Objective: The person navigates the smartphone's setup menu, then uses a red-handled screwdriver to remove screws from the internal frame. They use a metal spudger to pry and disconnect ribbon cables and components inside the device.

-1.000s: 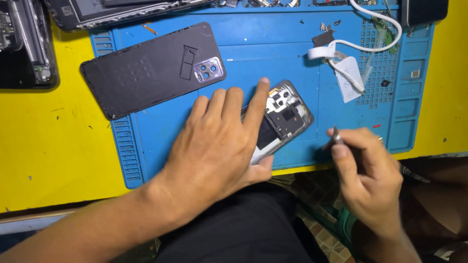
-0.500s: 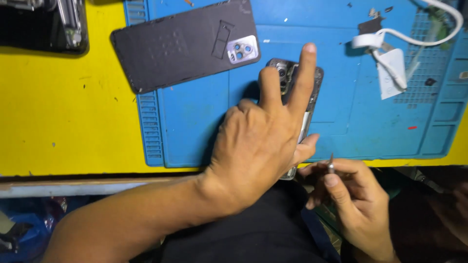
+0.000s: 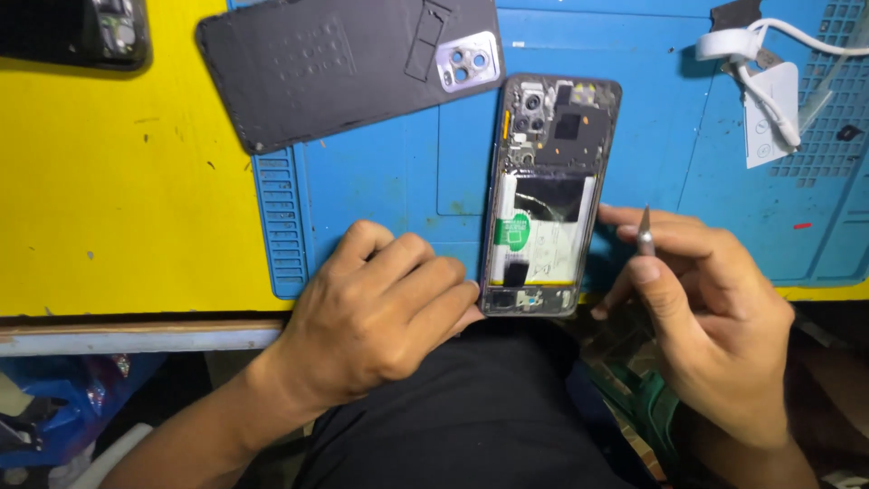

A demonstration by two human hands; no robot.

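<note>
An opened phone (image 3: 548, 195) without its back lies upright on the blue work mat (image 3: 380, 181), its battery and boards showing. My left hand (image 3: 380, 312) rests at the mat's near edge, fingers curled, touching the phone's lower left corner. My right hand (image 3: 701, 308) sits just right of the phone and pinches a thin metal pointed tool (image 3: 644, 231), tip up. The phone's dark back cover (image 3: 348, 63) with its camera window lies at the upper left of the mat.
A white cable with a plug (image 3: 751, 45) and a white card (image 3: 769, 113) lie at the mat's upper right. The yellow tabletop (image 3: 118, 199) spreads to the left, with a dark device (image 3: 72, 32) at its far corner. My lap is below the table edge.
My left hand has come off the phone and drawn back to its lower left corner, so the phone's inside now shows. My right hand has risen to the phone's right side with the tool.
</note>
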